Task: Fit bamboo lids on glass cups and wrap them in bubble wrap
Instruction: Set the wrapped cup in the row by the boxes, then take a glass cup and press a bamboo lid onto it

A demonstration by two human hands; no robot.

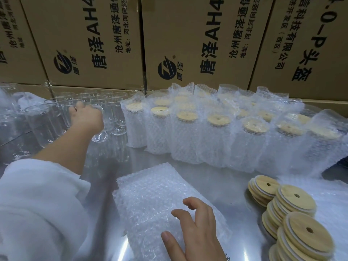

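The left hand (86, 117) curls its fingers round an empty glass cup (101, 132) among bare cups (37, 119) at the worktop's (216, 178) left. The right hand (195, 228), fingers loosely spread, holds nothing over flat bubble wrap sheets (150, 194). Lidded cups (218, 136) stand in bubble-wrap sleeves near stacked bamboo lids (295, 200).

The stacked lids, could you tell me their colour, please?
The lids are pale yellow-tan; head view.

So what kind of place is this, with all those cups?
Probably a packing table in a warehouse or workshop: big printed cardboard boxes stacked behind, rows of bubble-wrapped cups already lidded, stacks of bamboo lids waiting, and the left hand gripping a bare glass cup.
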